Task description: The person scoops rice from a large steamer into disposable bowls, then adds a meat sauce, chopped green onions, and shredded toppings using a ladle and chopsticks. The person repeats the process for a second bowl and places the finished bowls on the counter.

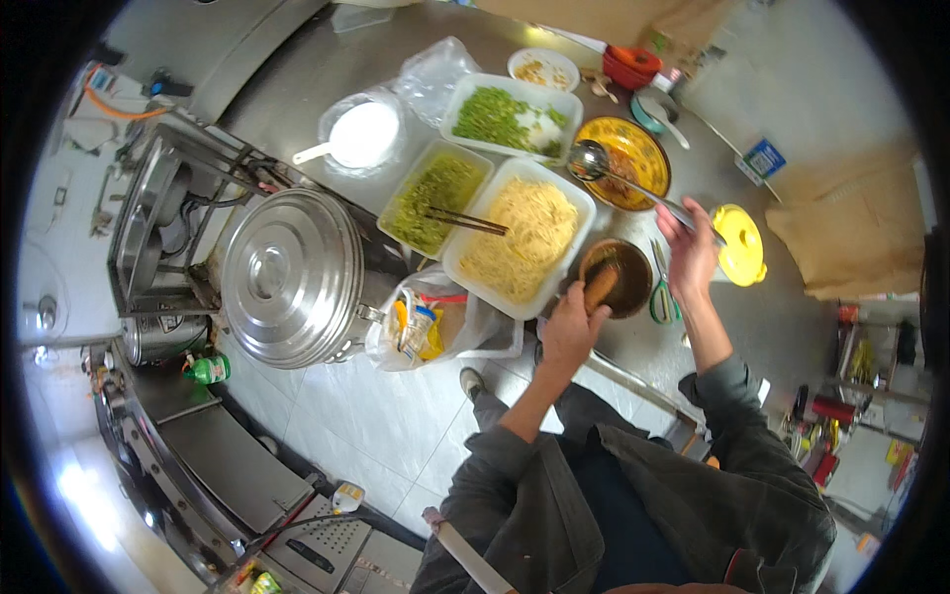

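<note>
My left hand (572, 327) is curled tight around a wooden handle (601, 285) that dips into the brown bowl (616, 278) just beside the white noodle tray (520, 236). My right hand (690, 252) grips a long steel ladle (633, 182), its scoop over the yellow patterned dish (633, 158).

We stand on a pale tiled floor (366, 416) beside a steel counter (297, 79); a white wall (841, 79) rises beyond, brightly lit.
</note>
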